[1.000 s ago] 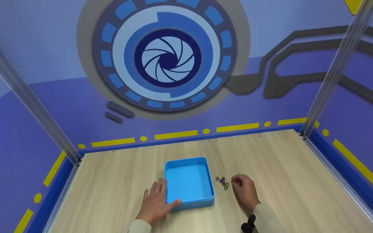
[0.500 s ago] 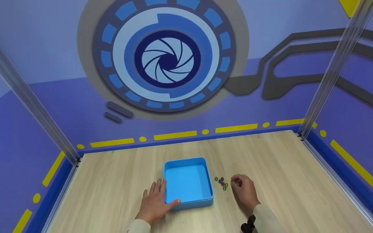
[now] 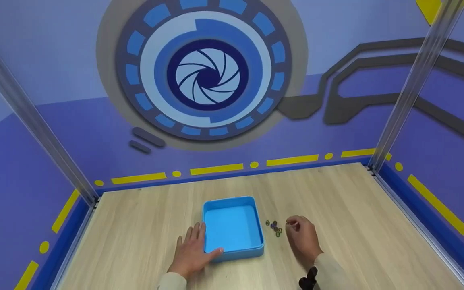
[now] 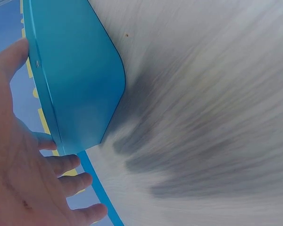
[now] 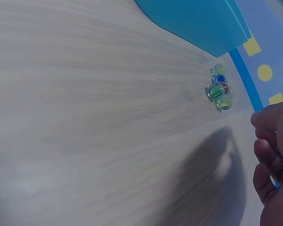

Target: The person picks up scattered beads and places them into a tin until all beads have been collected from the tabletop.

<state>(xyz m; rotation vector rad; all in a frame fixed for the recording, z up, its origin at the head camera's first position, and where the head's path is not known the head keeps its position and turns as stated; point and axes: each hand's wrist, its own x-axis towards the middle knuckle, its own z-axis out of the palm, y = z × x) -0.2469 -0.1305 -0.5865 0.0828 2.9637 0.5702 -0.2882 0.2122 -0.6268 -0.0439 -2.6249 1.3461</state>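
The glass-looking marbles (image 5: pixel 216 91) lie in a loose cluster on the table (image 3: pixel 344 205), just right of the blue box (image 3: pixel 240 254) and apart from it. They are probably light, hard, slick and quick to roll, best pinched singly across the middle between thumb and forefinger. The right hand (image 3: pixel 304 239) hovers right of them, fingers curled; whether it pinches anything I cannot tell. The left hand (image 3: pixel 191 250) lies spread against the box's left side, thumb at its near rim; the box looks light and stiff, so its walls should bear steadying.
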